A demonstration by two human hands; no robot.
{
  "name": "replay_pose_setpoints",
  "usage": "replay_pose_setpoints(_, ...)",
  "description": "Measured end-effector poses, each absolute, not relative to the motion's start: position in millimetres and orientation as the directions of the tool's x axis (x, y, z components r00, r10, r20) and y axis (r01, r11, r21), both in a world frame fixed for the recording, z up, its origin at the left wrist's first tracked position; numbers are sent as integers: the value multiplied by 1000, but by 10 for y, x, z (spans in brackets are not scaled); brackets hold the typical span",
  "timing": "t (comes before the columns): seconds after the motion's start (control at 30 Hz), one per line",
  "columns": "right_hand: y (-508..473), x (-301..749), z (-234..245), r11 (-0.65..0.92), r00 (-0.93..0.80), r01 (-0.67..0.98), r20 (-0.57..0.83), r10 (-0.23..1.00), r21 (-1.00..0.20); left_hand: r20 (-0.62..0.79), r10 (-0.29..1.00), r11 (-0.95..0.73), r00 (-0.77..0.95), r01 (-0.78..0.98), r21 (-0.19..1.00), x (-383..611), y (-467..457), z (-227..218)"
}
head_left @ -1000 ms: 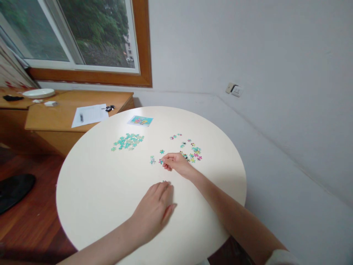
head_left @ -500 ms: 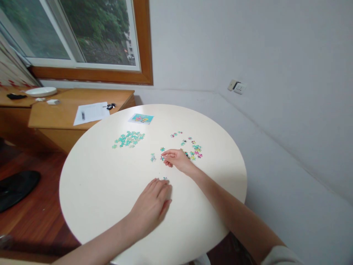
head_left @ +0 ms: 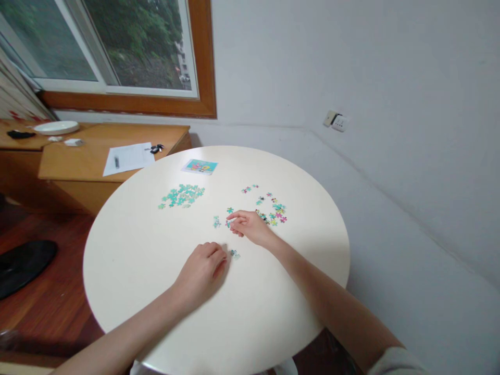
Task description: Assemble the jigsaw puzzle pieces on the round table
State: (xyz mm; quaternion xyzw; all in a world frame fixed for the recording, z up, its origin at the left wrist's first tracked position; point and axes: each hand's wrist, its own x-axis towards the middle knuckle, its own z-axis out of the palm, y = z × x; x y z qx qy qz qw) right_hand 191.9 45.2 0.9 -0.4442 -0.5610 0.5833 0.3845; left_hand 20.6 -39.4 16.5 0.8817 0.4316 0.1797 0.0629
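Observation:
My left hand (head_left: pixel 203 265) rests on the white round table, fingers curled together, with nothing visible in them. Just right of its fingertips lies a small cluster of joined-looking puzzle pieces (head_left: pixel 235 254). Farther up the table, my right hand (head_left: pixel 250 225) is bent with thumb and index finger close around a small teal and pink puzzle piece (head_left: pixel 228 224); its other fingers are curled under. A pale blue group of pieces (head_left: pixel 216 222) lies left of that hand, and a single teal piece (head_left: pixel 230 210) lies above its index finger.
Teal puzzle pieces (head_left: pixel 182 196) form a heap at the table's left. Colourful pieces (head_left: pixel 278 213) spread beyond my right wrist, partly hidden by it. A picture card (head_left: pixel 200 166) lies near the far edge. A wooden desk (head_left: pixel 89 162) with paper (head_left: pixel 128 158) stands behind left.
My left hand has drawn back to the left and curled its fingers, uncovering more of the puzzle cluster beside it. My right hand has stayed nearly still.

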Motion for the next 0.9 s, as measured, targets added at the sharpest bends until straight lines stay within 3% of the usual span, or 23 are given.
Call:
replay_pose_setpoints(0.33, 424, 1947, 84, -76, -288, 166, -122, 950, -983, 130, 867, -498, 481, 819, 284, 425, -361, 145)
replay_pose_setpoints(0.9, 437, 1970, 60, -13, -312, 189, -72, 947, -982, 175, 841, -541, 512, 791, 286, 355, -266, 113)
